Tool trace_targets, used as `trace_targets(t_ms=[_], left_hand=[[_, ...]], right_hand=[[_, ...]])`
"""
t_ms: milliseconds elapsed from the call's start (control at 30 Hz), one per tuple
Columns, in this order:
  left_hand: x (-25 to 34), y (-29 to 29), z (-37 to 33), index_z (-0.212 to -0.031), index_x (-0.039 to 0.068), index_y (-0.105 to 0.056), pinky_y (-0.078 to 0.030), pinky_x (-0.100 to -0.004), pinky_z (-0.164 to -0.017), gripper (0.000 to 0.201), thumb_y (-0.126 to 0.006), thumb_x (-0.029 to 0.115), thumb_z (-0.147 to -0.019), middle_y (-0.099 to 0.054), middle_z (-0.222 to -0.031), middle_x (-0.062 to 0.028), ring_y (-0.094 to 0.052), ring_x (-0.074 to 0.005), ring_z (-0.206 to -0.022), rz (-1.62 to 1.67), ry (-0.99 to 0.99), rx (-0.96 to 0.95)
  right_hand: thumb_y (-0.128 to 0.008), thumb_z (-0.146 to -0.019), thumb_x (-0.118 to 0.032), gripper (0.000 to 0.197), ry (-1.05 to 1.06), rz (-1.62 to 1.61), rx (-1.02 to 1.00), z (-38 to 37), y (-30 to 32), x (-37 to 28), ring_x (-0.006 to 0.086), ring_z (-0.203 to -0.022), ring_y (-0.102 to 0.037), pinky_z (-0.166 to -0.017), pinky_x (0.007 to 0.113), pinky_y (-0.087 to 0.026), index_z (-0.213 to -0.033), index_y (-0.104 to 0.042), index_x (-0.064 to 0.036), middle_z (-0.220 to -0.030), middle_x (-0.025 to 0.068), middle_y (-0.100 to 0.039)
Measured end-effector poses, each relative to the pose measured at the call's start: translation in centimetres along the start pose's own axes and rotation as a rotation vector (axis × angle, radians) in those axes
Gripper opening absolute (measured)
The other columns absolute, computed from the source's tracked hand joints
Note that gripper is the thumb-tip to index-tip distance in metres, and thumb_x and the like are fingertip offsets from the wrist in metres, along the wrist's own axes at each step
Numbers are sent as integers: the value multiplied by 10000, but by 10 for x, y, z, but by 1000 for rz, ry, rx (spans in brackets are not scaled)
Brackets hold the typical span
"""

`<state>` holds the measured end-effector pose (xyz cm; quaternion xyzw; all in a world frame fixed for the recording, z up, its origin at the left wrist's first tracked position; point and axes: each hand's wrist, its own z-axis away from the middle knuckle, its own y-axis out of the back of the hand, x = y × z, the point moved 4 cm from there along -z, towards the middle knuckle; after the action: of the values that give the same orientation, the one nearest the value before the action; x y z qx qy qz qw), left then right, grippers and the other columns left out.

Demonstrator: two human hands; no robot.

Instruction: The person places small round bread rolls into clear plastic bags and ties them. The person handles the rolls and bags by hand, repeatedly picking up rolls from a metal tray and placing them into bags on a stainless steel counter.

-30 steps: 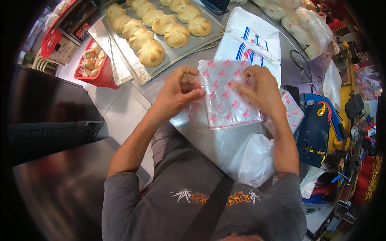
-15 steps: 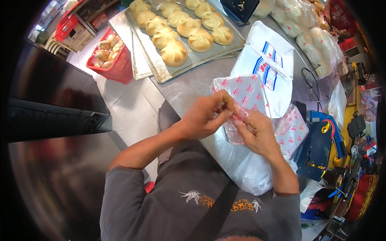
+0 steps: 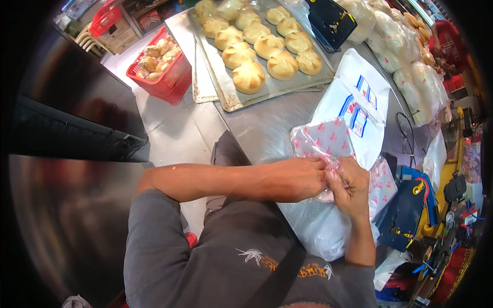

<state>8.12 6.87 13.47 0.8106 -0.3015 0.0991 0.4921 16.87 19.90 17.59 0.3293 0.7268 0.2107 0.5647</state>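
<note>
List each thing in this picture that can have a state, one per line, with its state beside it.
Left hand: closed, pinching the patterned bag.
Right hand: closed, gripping the same bag.
Patterned bag: held up, crumpled at the grip.
Baking tray: loaded with buns.
Buns: baked, unwrapped.
Red basket: on the floor, partly filled.
Bag stack: lying flat on the table.

tray of buns [image 3: 226,97], red basket [image 3: 163,82], perhaps a sealer [image 3: 405,215]
</note>
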Motion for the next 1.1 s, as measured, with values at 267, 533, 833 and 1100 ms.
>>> trace_targets(t_ms=[267,533,833,1100], left_hand=[[-38,-5,19,-1456,9,-561,-436,-511,-1170,507,-598,168,-976,-553,-1504,-202,-495,-374,-1443,3,40,-390],[-46,2,22,-921,3,-698,-554,-462,-795,148,-676,137,-861,-676,-947,-129,-672,-341,-938,-78,-94,-13],[-39,6,15,-820,35,-692,-534,-490,-765,151,-748,174,-836,-669,-822,-142,-678,-357,-836,178,71,-74],[-71,5,-72,-908,-10,-693,-537,-501,-793,124,-680,113,-902,-690,-885,-207,-685,-411,-883,275,167,161]], right_hand=[[-725,-988,-176,309,-240,-142,95,11,2,27,171,-699,-529,-650,347,-433,-765,-593,-8,-701,54,-581],[-835,-900,-315,673,-567,173,204,6,19,81,250,-1148,-646,-925,379,-548,-1420,-574,24,-1309,212,-670],[-871,-870,-134,443,-517,-207,55,-13,18,81,117,-919,-663,-850,293,-549,-1234,-685,40,-1056,49,-734],[-833,-861,-81,501,-3,368,407,-70,113,21,186,-974,-679,-884,324,-542,-1322,-678,38,-1101,123,-738]])
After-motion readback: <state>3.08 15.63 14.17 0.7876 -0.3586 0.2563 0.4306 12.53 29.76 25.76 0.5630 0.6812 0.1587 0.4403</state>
